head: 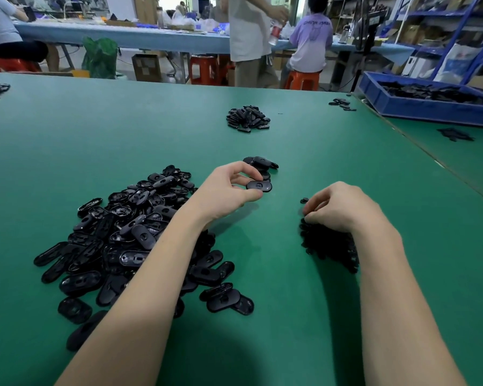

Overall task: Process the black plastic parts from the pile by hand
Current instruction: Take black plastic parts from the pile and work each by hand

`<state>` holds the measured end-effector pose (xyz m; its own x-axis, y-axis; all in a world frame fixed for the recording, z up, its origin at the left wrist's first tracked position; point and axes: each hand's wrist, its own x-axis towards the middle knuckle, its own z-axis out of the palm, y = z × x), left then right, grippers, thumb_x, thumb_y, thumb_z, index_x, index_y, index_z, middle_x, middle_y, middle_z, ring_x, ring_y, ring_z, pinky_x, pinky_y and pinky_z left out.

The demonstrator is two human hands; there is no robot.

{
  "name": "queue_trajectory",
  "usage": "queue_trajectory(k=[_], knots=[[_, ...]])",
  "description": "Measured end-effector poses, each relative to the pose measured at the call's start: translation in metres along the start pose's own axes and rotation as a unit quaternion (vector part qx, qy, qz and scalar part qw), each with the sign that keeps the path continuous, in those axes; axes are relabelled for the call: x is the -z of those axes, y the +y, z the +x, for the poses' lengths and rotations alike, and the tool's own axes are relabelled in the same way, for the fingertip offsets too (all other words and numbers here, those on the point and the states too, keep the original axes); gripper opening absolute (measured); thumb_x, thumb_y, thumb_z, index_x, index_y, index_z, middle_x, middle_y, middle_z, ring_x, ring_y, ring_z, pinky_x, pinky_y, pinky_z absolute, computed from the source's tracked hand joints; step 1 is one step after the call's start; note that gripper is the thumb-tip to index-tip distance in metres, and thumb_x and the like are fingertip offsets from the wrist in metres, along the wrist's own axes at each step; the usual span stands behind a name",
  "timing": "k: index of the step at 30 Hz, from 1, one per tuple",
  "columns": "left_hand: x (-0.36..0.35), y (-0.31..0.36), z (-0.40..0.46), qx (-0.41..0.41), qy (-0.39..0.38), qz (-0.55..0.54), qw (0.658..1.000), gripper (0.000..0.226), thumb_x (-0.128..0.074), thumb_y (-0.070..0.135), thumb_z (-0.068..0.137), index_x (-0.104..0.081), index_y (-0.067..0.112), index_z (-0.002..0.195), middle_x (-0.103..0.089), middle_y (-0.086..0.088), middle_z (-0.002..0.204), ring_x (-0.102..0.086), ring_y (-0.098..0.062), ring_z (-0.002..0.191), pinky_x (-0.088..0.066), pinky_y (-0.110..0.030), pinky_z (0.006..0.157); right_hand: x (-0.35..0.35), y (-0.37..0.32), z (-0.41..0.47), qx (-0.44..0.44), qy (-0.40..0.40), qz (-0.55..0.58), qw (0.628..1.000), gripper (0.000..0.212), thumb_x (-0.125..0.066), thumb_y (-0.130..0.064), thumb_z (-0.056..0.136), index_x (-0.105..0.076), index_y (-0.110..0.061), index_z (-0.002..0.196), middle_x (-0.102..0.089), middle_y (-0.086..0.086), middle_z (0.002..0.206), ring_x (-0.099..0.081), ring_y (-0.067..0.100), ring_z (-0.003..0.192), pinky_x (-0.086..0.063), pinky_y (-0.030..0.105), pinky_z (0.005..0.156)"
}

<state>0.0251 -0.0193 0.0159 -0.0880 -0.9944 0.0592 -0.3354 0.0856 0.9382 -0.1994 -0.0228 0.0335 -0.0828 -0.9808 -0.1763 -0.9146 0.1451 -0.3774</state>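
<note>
A big pile of black oval plastic parts [129, 235] lies on the green table [95, 129] at the left, under my left forearm. My left hand [226, 190] pinches one oval black part [259, 186] between thumb and fingers, just above the table. Right behind it sits a small stack of the same parts [260, 164]. My right hand [338, 207] hovers with curled fingers over a heap of small black pieces [329, 249]; whether its fingertips hold a piece is hidden. One tiny black bit [304, 200] lies beside its fingers.
Another heap of black parts [248, 118] lies farther back at the centre. A few loose parts [342, 103] and a blue crate of black parts [430, 97] are at the far right. Beyond the table, people sit and stand at a blue bench.
</note>
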Motion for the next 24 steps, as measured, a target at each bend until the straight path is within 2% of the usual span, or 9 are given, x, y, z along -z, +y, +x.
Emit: queue_trajectory(k=[4, 6, 10, 13, 16, 20, 22, 24], knots=[[0.0002, -0.0004, 0.0004, 0.000, 0.000, -0.006, 1.000, 0.021, -0.076, 0.009, 0.084, -0.069, 0.024, 0.098, -0.070, 0.004, 0.087, -0.058, -0.014, 0.071, -0.050, -0.030, 0.069, -0.0041, -0.0033, -0.0005, -0.031, 0.013, -0.013, 0.999, 0.011, -0.075, -0.027, 0.081, -0.077, -0.038, 0.083, -0.071, -0.009, 0.105, -0.064, 0.019, 0.100, -0.046, 0.028, 0.078], [0.0000, -0.0015, 0.0010, 0.003, -0.001, -0.007, 1.000, 0.022, -0.076, 0.008, 0.084, -0.068, 0.023, 0.098, -0.071, 0.003, 0.088, -0.058, -0.014, 0.071, -0.050, -0.030, 0.070, -0.0053, -0.0039, -0.0004, -0.037, 0.012, -0.014, 0.999, 0.011, -0.073, -0.027, 0.082, -0.077, -0.037, 0.083, -0.071, -0.007, 0.104, -0.064, 0.021, 0.099, -0.044, 0.028, 0.077], [-0.0008, -0.0044, 0.0028, 0.016, 0.002, -0.005, 1.000, 0.022, -0.073, 0.006, 0.083, -0.065, 0.020, 0.097, -0.072, 0.001, 0.086, -0.057, -0.016, 0.069, -0.050, -0.029, 0.070, -0.0049, -0.0020, 0.0006, -0.022, 0.003, -0.009, 1.000, 0.011, -0.070, -0.029, 0.083, -0.077, -0.037, 0.086, -0.070, -0.007, 0.106, -0.063, 0.021, 0.102, -0.048, 0.030, 0.081], [-0.0018, -0.0054, 0.0034, 0.025, 0.000, -0.017, 1.000, 0.019, -0.071, 0.004, 0.083, -0.061, 0.018, 0.092, -0.067, 0.003, 0.074, -0.058, -0.013, 0.065, -0.054, -0.024, 0.067, -0.0027, -0.0004, 0.0020, -0.015, -0.007, -0.003, 1.000, 0.008, -0.073, -0.031, 0.082, -0.077, -0.038, 0.084, -0.071, -0.009, 0.104, -0.063, 0.019, 0.102, -0.052, 0.031, 0.087], [-0.0033, -0.0064, 0.0035, 0.032, 0.001, -0.013, 0.999, 0.019, -0.072, 0.008, 0.084, -0.059, 0.020, 0.089, -0.063, 0.005, 0.068, -0.053, -0.016, 0.065, -0.049, -0.031, 0.073, -0.0044, -0.0014, 0.0014, -0.014, -0.009, 0.006, 1.000, 0.004, -0.080, -0.035, 0.078, -0.077, -0.037, 0.080, -0.072, -0.011, 0.098, -0.065, 0.017, 0.099, -0.052, 0.030, 0.084], [-0.0033, -0.0051, 0.0012, 0.029, 0.009, -0.020, 0.999, 0.024, -0.069, 0.009, 0.086, -0.063, 0.028, 0.099, -0.072, 0.008, 0.077, -0.054, -0.013, 0.066, -0.044, -0.030, 0.072, -0.0067, -0.0020, 0.0007, -0.009, -0.004, 0.015, 1.000, 0.004, -0.080, -0.034, 0.075, -0.076, -0.034, 0.076, -0.073, -0.010, 0.092, -0.066, 0.017, 0.094, -0.055, 0.031, 0.083], [-0.0031, -0.0037, 0.0000, 0.018, 0.020, -0.023, 0.999, 0.030, -0.067, 0.007, 0.087, -0.068, 0.032, 0.103, -0.069, 0.005, 0.080, -0.054, -0.013, 0.069, -0.046, -0.026, 0.068, -0.0078, -0.0012, 0.0024, 0.004, -0.005, 0.027, 1.000, 0.003, -0.078, -0.032, 0.077, -0.075, -0.031, 0.077, -0.073, -0.008, 0.092, -0.067, 0.018, 0.094, -0.056, 0.034, 0.086], [-0.0037, -0.0023, -0.0001, 0.013, 0.036, -0.030, 0.999, 0.029, -0.066, 0.005, 0.086, -0.072, 0.029, 0.100, -0.065, 0.004, 0.077, -0.054, -0.012, 0.067, -0.047, -0.019, 0.060, -0.0091, -0.0011, 0.0048, 0.017, 0.003, 0.066, 0.998, 0.003, -0.076, -0.029, 0.080, -0.073, -0.027, 0.080, -0.074, -0.007, 0.093, -0.067, 0.018, 0.095, -0.056, 0.037, 0.090]])
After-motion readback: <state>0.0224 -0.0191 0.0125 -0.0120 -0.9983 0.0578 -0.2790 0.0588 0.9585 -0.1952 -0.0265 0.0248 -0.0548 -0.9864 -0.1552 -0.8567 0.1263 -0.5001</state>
